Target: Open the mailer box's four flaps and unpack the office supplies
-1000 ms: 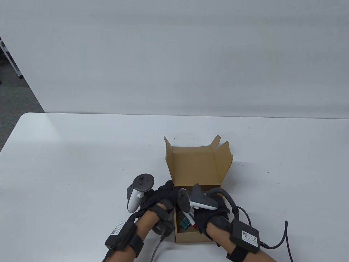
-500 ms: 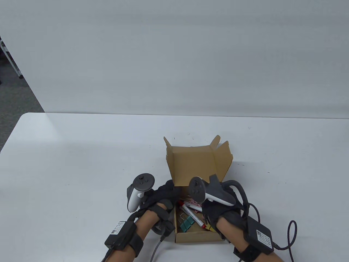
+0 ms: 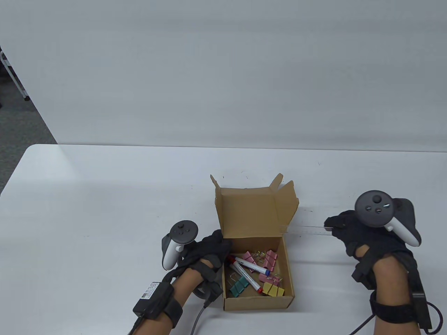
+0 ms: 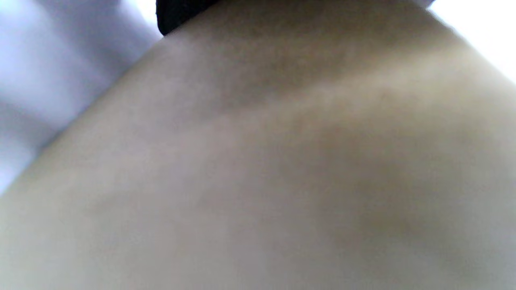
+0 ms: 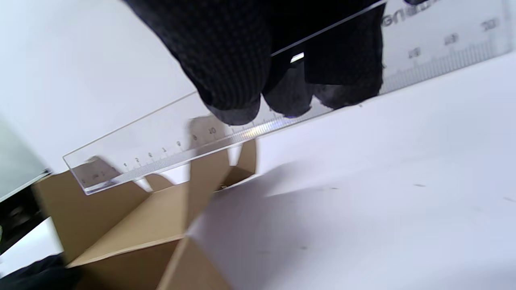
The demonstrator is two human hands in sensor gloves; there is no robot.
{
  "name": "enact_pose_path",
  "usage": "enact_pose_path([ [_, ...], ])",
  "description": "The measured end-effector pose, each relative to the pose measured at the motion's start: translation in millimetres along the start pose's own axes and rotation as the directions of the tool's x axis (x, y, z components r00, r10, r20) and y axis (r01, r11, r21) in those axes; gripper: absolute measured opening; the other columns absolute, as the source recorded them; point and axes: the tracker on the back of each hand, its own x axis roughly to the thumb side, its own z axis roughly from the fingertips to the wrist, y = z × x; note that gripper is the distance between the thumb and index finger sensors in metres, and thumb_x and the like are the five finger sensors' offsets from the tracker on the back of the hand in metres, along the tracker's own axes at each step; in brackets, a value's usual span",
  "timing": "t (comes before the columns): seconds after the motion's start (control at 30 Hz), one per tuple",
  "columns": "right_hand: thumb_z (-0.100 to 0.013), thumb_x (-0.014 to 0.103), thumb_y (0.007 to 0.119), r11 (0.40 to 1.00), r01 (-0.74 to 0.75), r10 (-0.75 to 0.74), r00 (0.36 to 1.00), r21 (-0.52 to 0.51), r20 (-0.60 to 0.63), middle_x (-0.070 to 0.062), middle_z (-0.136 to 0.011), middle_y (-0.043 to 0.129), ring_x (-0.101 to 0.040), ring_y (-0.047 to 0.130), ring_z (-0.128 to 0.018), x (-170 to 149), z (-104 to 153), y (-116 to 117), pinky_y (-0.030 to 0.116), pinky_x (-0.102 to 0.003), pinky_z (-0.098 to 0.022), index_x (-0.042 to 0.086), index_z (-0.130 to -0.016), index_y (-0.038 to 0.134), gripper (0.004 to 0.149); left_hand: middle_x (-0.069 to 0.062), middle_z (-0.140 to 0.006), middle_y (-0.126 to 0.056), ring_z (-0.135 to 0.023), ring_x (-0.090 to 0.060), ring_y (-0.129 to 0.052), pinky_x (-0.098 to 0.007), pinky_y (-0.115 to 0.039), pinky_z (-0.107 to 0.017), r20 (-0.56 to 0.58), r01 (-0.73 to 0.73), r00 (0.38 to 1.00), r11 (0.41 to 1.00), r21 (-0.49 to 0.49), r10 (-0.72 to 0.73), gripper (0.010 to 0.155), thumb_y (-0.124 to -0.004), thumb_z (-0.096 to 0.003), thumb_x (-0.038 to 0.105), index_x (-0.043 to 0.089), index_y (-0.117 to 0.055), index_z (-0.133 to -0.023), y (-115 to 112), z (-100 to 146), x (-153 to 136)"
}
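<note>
White table [image 3: 104,209], open mailer box [image 3: 258,303], right hand [image 3: 370,240] pinching clear ruler [image 3: 307,230]

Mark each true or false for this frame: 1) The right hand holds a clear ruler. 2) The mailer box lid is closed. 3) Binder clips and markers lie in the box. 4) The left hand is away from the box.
1) True: the right hand pinches the clear ruler above the table.
2) False: the lid of the mailer box stands open.
3) True: binder clips and markers lie inside.
4) False: the left hand rests at the box's left wall.
</note>
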Motion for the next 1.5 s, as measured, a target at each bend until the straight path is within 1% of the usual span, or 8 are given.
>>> enact_pose_path([
  [0.07,-0.043,0.018,0.09,1.0,-0.011,0.012,0.999,0.024,-0.047,-0.013,-0.081,0.092,-0.041,0.088,-0.069,-21,-8,6,0.043,-0.071,-0.059,0.018,-0.074,0.096,0.032,-0.02,-0.115,-0.059,-0.103,-0.054,-0.059,-0.072,-0.037,-0.075,0.002,0.003,1.0,1.0,0.001,-0.003,0.059,-0.066,-0.0582,0.044,0.015,-0.05,-0.107,1,0,1],
  [0.17,-0.043,0.018,0.09,0.992,0.008,0.001,0.997,0.123,-0.074,-0.012,-0.081,0.091,-0.041,0.088,-0.07,-46,-30,32,0.043,-0.071,-0.059,0.018,-0.074,0.096,0.032,-0.02,-0.114,-0.06,-0.103,-0.053,-0.06,-0.073,-0.038,-0.075,0.001,0.027,1.0,1.0,-0.003,-0.027,0.058,-0.066,-0.0581,0.042,0.015,-0.051,-0.107,3,0,3],
  [0.33,-0.043,0.019,0.089,0.973,-0.045,0.062,0.996,0.225,-0.07,-0.011,-0.081,0.091,-0.04,0.087,-0.07,-63,-57,74,0.043,-0.071,-0.059,0.02,-0.074,0.095,0.032,-0.02,-0.113,-0.062,-0.103,-0.053,-0.061,-0.073,-0.039,-0.074,-0.008,0.054,0.999,0.999,-0.011,-0.054,0.057,-0.066,-0.0583,0.041,0.014,-0.052,-0.107,6,-1,5],
  [0.4,-0.043,0.019,0.089,0.972,-0.074,0.087,0.995,0.224,-0.05,-0.01,-0.082,0.09,-0.04,0.088,-0.071,-67,-63,87,0.044,-0.071,-0.059,0.02,-0.075,0.095,0.032,-0.02,-0.114,-0.062,-0.103,-0.053,-0.062,-0.073,-0.04,-0.074,-0.017,0.065,0.998,0.998,-0.013,-0.065,0.057,-0.066,-0.0584,0.041,0.014,-0.052,-0.107,11,-1,4],
  [0.57,-0.043,0.02,0.089,0.972,-0.107,0.115,0.993,0.208,-0.026,-0.01,-0.082,0.09,-0.04,0.087,-0.071,-76,-70,107,0.043,-0.071,-0.059,0.021,-0.075,0.094,0.032,-0.02,-0.114,-0.061,-0.103,-0.053,-0.06,-0.073,-0.039,-0.074,-0.018,0.036,0.999,0.999,-0.016,-0.036,0.057,-0.066,-0.0584,0.042,0.015,-0.052,-0.107,11,-1,2],
  [0.73,-0.044,0.021,0.088,0.976,-0.131,0.131,0.991,0.174,0.008,-0.011,-0.082,0.09,-0.04,0.087,-0.071,-77,-74,116,0.043,-0.072,-0.059,0.022,-0.075,0.094,0.032,-0.02,-0.114,-0.06,-0.103,-0.053,-0.059,-0.073,-0.039,-0.074,-0.017,0.009,1.0,1.0,-0.021,-0.009,0.058,-0.066,-0.0583,0.043,0.016,-0.051,-0.107,10,-1,-1],
  [0.9,-0.044,0.022,0.088,0.964,-0.174,0.179,0.984,0.2,-0.007,-0.011,-0.084,0.089,-0.04,0.086,-0.072,-79,-76,126,0.043,-0.072,-0.059,0.022,-0.076,0.093,0.032,-0.019,-0.115,-0.059,-0.104,-0.053,-0.058,-0.072,-0.038,-0.075,-0.019,-0.002,1.0,1.0,-0.022,0.002,0.058,-0.066,-0.0582,0.044,0.017,-0.05,-0.107,9,0,-1],
  [1.5,-0.044,0.023,0.088,0.974,-0.199,0.201,0.98,0.107,-0.008,-0.012,-0.088,0.084,-0.042,0.082,-0.076,-76,-75,122,0.043,-0.072,-0.06,0.02,-0.081,0.088,0.037,-0.019,-0.115,-0.058,-0.104,-0.053,-0.057,-0.071,-0.037,-0.075,-0.025,-0.011,1.0,1.0,-0.028,0.011,0.059,-0.065,-0.0582,0.045,0.018,-0.049,-0.108,8,0,-2],
])
